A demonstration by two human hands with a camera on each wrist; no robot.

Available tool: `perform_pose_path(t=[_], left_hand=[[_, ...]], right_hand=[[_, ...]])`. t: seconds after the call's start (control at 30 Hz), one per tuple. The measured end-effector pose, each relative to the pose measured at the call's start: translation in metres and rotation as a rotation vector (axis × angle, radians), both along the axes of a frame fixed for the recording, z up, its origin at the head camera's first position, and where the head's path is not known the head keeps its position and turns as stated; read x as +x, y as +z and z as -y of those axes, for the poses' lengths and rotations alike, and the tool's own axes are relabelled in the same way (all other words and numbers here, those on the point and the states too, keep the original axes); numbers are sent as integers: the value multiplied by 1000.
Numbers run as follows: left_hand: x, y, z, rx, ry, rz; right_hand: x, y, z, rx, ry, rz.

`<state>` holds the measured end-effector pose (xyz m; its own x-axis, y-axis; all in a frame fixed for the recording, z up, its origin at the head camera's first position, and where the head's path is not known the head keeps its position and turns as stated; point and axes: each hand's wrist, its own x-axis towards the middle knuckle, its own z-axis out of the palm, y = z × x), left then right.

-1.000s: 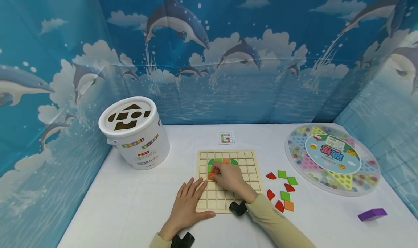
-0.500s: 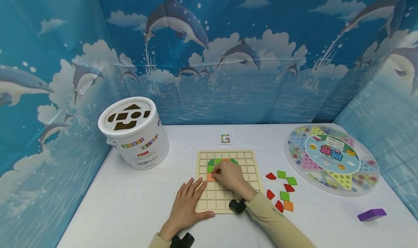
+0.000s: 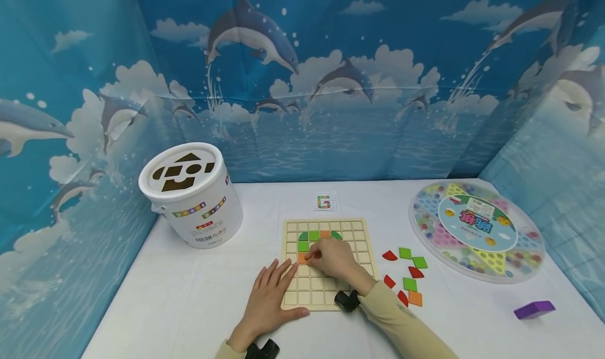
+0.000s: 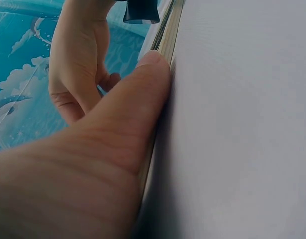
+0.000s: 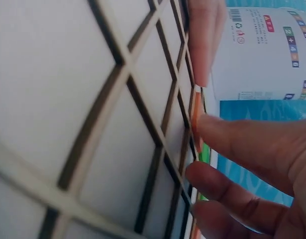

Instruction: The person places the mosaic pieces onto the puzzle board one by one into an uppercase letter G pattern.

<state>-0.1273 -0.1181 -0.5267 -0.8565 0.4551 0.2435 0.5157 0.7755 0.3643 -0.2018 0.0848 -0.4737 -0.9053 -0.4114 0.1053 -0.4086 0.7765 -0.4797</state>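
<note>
The grid board (image 3: 317,284) appears to be pale, matt wood; the orange tiles (image 3: 301,258) look smooth and matt. The bucket (image 3: 210,223) is smooth white plastic, and the round game case (image 3: 477,224) is clear, glossy plastic. The table cover (image 3: 160,312) is matt cloth; the backdrop (image 3: 378,144) is creased, printed cloth.

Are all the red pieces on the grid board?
No, four red pieces lie on the white tablecloth to the right of the grid board.

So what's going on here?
Somebody is busy with colored pieces on a wooden board. Their right hand touches an orange square on it, and their left hand lies spread at its near left corner. More loose pieces lie beside the board, and a little picture card lies behind it.
</note>
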Motion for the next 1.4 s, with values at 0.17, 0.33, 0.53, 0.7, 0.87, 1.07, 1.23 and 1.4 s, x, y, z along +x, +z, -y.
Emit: perform_pose_path(t=[0.17,0.33,0.53,0.7,0.87,1.07,1.23,1.4], left_hand=[[1,-2,0,0,7,-8],[2,-5,0,11,-1,-9],[3,-7,1,8,4,-11],[3,-6,1,24,-1,-5],[2,-6,1,23,1,-3],[2,-5,1,18,3,-5],[0,-5,1,11,2,-9],[0,-3,1,11,-4,-5]], right_hand=[[6,2,-10,-1,39,-20],[15,6,-33,-5,69,-28],[18,9,-76,-29,12,-17],[17,15,-115,-24,-97,-9],[17,23,-148,-36,-190,74],[19,26,-175,-15,-255,204],[21,25,-185,11,-265,230],[20,19,-189,45,-280,215]])
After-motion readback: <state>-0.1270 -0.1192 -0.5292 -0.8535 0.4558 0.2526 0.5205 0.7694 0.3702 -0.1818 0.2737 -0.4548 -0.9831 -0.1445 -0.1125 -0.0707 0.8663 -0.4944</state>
